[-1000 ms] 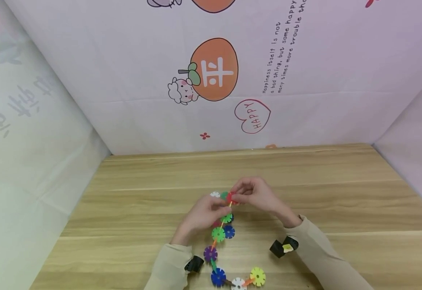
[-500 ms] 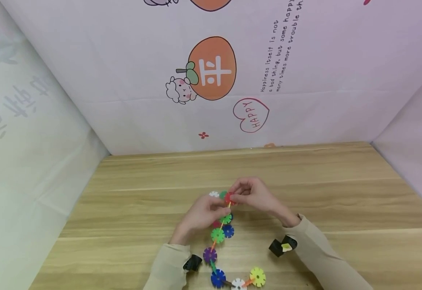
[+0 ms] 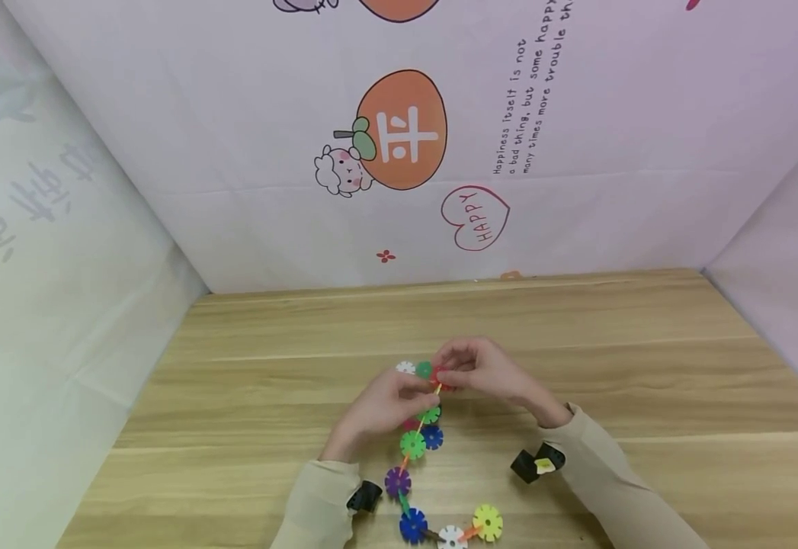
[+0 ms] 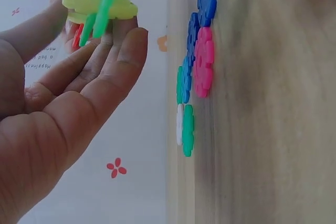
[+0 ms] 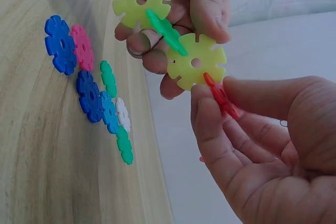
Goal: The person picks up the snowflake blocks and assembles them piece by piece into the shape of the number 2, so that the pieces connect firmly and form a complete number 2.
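A chain of coloured snowflake discs point(image 3: 412, 444) runs from the table's front edge up to my hands. My left hand point(image 3: 421, 393) pinches the yellow-green disc point(image 5: 197, 61) at the chain's raised end, thumb on top and fingers beneath. My right hand point(image 3: 443, 375) pinches a red disc point(image 5: 221, 98) and holds its edge against that yellow-green disc. In the left wrist view the same end disc point(image 4: 100, 4) sits above my left fingers point(image 4: 113, 61). The chain's lower discs, purple point(image 3: 397, 480), blue point(image 3: 412, 524), white point(image 3: 451, 536) and yellow-green point(image 3: 488, 522), lie flat on the wood.
Several loose discs lie on the wooden table point(image 3: 645, 381) under and behind my hands: white point(image 3: 405, 367), green point(image 3: 424, 370), blue point(image 3: 431, 437), pink point(image 5: 82, 47). Printed cloth walls point(image 3: 234, 191) close in the table at the back and on both sides.
Hardly anything: the red disc in my right hand has shifted slightly against the chain's end. My left hand and the chain stay in place.
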`<state>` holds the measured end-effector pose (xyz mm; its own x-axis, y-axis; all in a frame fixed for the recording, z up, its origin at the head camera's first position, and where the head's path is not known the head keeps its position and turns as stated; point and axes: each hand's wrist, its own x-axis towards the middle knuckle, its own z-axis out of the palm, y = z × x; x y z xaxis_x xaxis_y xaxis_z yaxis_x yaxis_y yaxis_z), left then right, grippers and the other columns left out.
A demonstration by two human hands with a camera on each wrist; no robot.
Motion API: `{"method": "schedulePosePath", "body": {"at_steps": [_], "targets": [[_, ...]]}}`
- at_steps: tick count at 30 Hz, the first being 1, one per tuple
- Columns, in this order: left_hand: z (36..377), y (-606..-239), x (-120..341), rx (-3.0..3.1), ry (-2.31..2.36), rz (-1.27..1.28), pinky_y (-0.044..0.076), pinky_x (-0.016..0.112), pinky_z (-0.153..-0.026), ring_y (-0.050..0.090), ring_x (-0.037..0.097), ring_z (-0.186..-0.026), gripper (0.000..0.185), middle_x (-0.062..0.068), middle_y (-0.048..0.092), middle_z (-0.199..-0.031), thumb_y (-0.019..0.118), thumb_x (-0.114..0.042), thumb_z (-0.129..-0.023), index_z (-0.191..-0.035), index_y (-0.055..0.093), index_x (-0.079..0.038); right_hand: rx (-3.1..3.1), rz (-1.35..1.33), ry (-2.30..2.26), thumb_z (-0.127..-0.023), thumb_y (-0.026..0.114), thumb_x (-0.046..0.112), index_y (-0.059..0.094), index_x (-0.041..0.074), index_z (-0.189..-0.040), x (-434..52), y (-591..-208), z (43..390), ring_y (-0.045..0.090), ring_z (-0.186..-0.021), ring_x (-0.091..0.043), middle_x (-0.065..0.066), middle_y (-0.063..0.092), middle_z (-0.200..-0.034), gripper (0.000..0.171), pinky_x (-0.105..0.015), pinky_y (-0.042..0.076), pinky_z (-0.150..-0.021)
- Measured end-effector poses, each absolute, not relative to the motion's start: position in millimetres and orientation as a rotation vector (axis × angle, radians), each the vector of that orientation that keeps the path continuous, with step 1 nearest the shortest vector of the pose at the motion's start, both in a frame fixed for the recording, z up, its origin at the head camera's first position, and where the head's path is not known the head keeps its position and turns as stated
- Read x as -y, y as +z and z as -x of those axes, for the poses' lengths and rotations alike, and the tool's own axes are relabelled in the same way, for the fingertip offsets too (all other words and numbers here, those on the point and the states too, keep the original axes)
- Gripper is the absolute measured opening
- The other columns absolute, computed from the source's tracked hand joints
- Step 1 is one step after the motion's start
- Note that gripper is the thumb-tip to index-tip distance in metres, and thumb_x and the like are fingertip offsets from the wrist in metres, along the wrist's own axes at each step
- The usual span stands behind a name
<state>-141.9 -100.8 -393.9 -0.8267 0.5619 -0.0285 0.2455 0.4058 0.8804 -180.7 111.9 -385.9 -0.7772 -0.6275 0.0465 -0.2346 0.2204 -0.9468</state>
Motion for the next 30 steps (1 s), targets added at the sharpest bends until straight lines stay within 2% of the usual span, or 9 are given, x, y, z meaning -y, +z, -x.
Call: {"method": "schedulePosePath", "body": {"at_steps": [3,8,13,15,17,20,22,25,30], "targets": [[141,-393,102,-2.319,1.391,-0.706,0.045,0.021,-0.057,0.051,0.008,-0.061,0.027,0.003,0.064,-0.082,0.062,-0.021,-0.095,-0.109,0.069,0.0,-2.113,0.764,-1.59,-0.09,0.062,-0.002,0.062,-0.008,-0.106,-113,-387,182,0.067,-0.081,-0.038,-0.016,0.069,-0.09,0.017,-0.046,0.058,-0.071],[138,-387,113,-2.268,1.254,-0.676,0.051,0.024,-0.067,0.061,0.011,-0.072,0.026,0.004,0.069,-0.088,0.068,-0.026,-0.09,-0.105,0.07,-0.005,-2.115,0.752,-1.616,-0.091,0.061,0.0,0.06,-0.012,-0.106,-117,-386,185,0.067,-0.077,-0.032,-0.017,0.069,-0.088,0.019,-0.044,0.058,-0.068],[135,-383,123,-2.176,1.038,-0.672,0.048,0.022,-0.062,0.058,0.006,-0.064,0.023,-0.004,0.068,-0.075,0.075,-0.025,-0.083,-0.096,0.069,-0.006,-2.128,0.695,-1.647,-0.091,0.061,0.002,0.059,-0.012,-0.106,-125,-381,188,0.066,-0.078,-0.031,-0.017,0.068,-0.089,0.02,-0.047,0.057,-0.071],[135,-384,123,-2.132,0.977,-0.696,0.041,0.02,-0.052,0.048,0.005,-0.054,0.018,-0.006,0.061,-0.065,0.076,-0.023,-0.082,-0.086,0.067,-0.008,-2.134,0.673,-1.652,-0.092,0.061,0.003,0.058,-0.012,-0.106,-127,-379,189,0.066,-0.079,-0.031,-0.016,0.068,-0.09,0.021,-0.047,0.057,-0.072],[135,-385,122,-2.107,0.943,-0.688,0.038,0.018,-0.051,0.046,0.005,-0.053,0.017,-0.006,0.059,-0.064,0.078,-0.022,-0.081,-0.082,0.066,-0.01,-2.129,0.661,-1.66,-0.092,0.061,0.002,0.057,-0.013,-0.108,-128,-377,189,0.066,-0.08,-0.032,-0.017,0.067,-0.092,0.023,-0.046,0.057,-0.073],[133,-386,121,-2.137,0.883,-0.658,0.043,0.019,-0.058,0.052,0.006,-0.065,0.024,-0.007,0.06,-0.075,0.082,-0.023,-0.075,-0.089,0.066,-0.012,-2.127,0.642,-1.678,-0.092,0.06,0.001,0.057,-0.013,-0.108,-130,-375,189,0.067,-0.081,-0.032,-0.018,0.067,-0.093,0.022,-0.046,0.057,-0.074],[131,-387,120,-2.168,0.849,-0.631,0.049,0.023,-0.071,0.057,0.009,-0.082,0.036,-0.006,0.062,-0.089,0.085,-0.024,-0.071,-0.098,0.063,-0.013,-2.13,0.631,-1.693,-0.091,0.06,0.001,0.057,-0.012,-0.108,-131,-374,189,0.066,-0.081,-0.033,-0.018,0.067,-0.093,0.021,-0.045,0.057,-0.074],[130,-388,118,-2.2,0.802,-0.631,0.049,0.028,-0.081,0.057,0.014,-0.096,0.05,-0.005,0.059,-0.102,0.087,-0.027,-0.067,-0.106,0.057,-0.015,-2.145,0.621,-1.703,-0.091,0.061,0.002,0.059,-0.01,-0.107,-132,-372,189,0.066,-0.081,-0.033,-0.018,0.068,-0.093,0.02,-0.044,0.057,-0.073],[131,-390,113,-2.238,0.769,-0.654,0.049,0.029,-0.08,0.055,0.013,-0.094,0.052,-0.004,0.059,-0.101,0.088,-0.029,-0.065,-0.104,0.055,-0.017,-2.161,0.61,-1.702,-0.091,0.061,0.001,0.058,-0.011,-0.107,-134,-370,189,0.066,-0.08,-0.03,-0.018,0.068,-0.092,0.02,-0.042,0.058,-0.072]]}}
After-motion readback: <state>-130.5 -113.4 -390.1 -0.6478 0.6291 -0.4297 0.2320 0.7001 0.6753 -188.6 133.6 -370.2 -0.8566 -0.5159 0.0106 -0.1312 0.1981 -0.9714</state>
